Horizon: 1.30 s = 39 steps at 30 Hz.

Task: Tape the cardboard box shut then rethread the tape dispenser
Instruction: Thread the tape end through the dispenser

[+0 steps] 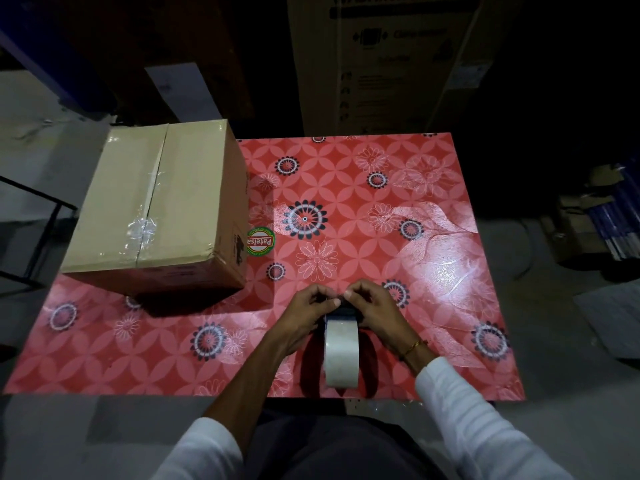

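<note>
A closed cardboard box [152, 206] stands at the table's far left, with clear tape along its top seam and a crumpled patch of tape near the front. Close to the near edge stands the tape dispenser [346, 315], dark and mostly hidden by my hands, with its whitish tape roll [341, 355] upright and facing me. My left hand [308, 310] grips the dispenser's front end from the left. My right hand [374, 310] grips it from the right. The fingertips of both hands meet over the front end, where any loose tape end is hidden.
The table has a red flowered cover [381, 202] with a round sticker [260, 241] beside the box. A tall printed carton [384, 60] stands behind the table. A black metal frame [38, 216] is at the left, and stacked items [602, 216] lie on the floor at the right.
</note>
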### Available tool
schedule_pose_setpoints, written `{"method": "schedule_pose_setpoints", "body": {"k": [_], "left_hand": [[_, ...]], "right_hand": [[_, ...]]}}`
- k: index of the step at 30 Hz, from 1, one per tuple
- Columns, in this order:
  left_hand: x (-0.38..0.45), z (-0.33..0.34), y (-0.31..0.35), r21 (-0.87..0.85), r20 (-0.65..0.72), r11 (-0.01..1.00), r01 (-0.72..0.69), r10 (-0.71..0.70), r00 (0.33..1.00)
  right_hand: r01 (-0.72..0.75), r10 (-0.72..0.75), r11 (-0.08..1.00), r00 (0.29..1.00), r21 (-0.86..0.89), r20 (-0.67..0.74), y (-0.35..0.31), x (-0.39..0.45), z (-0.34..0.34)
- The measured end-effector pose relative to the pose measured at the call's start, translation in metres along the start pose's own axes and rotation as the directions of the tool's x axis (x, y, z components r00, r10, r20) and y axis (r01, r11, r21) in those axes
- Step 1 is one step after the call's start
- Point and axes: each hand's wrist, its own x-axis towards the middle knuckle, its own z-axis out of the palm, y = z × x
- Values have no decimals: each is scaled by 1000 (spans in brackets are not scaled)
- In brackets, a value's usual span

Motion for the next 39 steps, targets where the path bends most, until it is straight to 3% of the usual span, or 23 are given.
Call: {"method": "schedule_pose_setpoints", "body": {"k": [6, 10, 15, 19, 26, 30, 35, 39], "left_hand": [[-2, 0, 1, 20, -13, 999, 40, -40, 999], [0, 4, 2, 5, -61, 998, 55, -55, 997], [1, 20, 5, -50, -244, 998, 40, -51, 968], [0, 25, 9, -157, -299, 987, 16, -63, 952], [-8, 28, 23, -345, -261, 936, -70, -24, 965], [-8, 37, 36, -453, -259, 889, -68, -59, 964], [-6, 41, 53, -473, -193, 881, -21, -81, 978], [-10, 41, 66, -447, -175, 894, 16, -105, 979]], "right_hand": [[24, -30, 994, 998, -110, -55, 1, 1, 6], [-35, 27, 992, 997, -118, -75, -4, 2, 8], [-93, 96, 995, 989, 35, -110, -9, 3, 11], [-184, 227, 938, 966, 293, -121, -7, -4, 12], [-162, 181, 859, 983, 485, 9, -11, -28, -6], [-151, 146, 893, 988, 423, 44, -21, -29, -17], [-292, 240, 853, 956, 432, 171, -25, -33, -17], [-218, 190, 883, 976, 416, 107, -28, -31, -14]]}}
